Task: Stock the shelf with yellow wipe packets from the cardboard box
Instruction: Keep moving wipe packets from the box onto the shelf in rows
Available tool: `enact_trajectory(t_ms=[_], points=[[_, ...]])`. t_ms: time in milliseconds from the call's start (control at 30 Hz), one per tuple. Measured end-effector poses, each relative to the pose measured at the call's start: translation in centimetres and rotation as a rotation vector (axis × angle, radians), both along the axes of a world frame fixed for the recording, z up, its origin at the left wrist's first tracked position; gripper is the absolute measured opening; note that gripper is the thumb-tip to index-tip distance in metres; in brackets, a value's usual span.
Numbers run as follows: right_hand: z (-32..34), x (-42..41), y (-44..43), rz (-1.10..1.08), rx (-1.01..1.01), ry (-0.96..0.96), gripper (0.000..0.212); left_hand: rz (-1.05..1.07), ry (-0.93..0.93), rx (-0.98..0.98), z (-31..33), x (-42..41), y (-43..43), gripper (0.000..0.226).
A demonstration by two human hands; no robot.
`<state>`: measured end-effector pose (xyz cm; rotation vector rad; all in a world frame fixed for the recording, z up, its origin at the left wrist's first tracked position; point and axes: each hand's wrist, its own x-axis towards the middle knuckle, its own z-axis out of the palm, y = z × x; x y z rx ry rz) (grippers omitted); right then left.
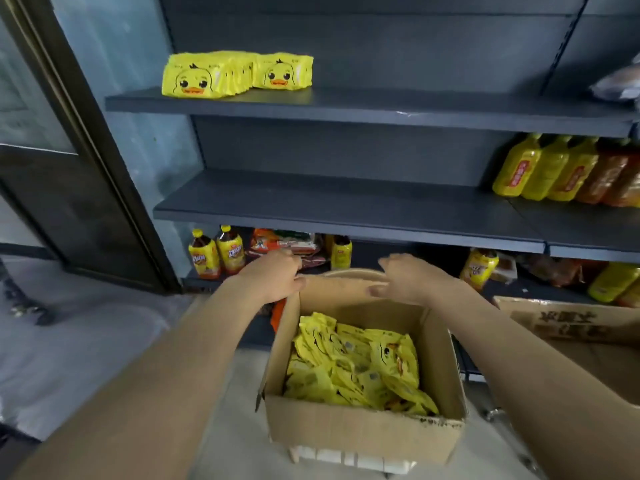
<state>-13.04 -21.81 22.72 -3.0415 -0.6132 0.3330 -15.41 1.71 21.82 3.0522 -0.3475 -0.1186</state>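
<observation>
The left hand [273, 277] gripped the box's [363, 434] far-left corner; the right hand [405, 278] hovered open over its far rim. Packets [356, 365] lay in it below both hands, more on the shelf [346, 105] above.

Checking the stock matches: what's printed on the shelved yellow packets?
The shelved packets show a cartoon duck face, orange beak; clearest in head view.
</observation>
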Motion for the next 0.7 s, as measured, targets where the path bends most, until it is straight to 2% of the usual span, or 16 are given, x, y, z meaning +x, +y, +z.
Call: enact_trajectory(t_ms=[200, 433, 567, 700], points=[[-9.3, -0.8, -2.6, -0.047, -0.008, 0.190, 0.066, 0.023, 0.168, -0.014, -9.1, -0.7, -2.7, 0.043], [-20.8, 3.4, -4.8, -0.071, -0.078, 0.431, 0.058, 0.125, 0.316, -0.097, -19.8, 3.5, -5.1, 0.040], [-25.5, 6.1, -4.8, -0.110, -0.074, 0.570, 0.057, 0.299, 0.444, -0.154, -24.5, 6.8, -5.9, 0.038], [-29.3, 7.8, -4.9, -0.157, -0.048, 0.655, 0.056, 0.620, 0.515, -0.320, -28.3, 9.9, -6.8, 0.029]])
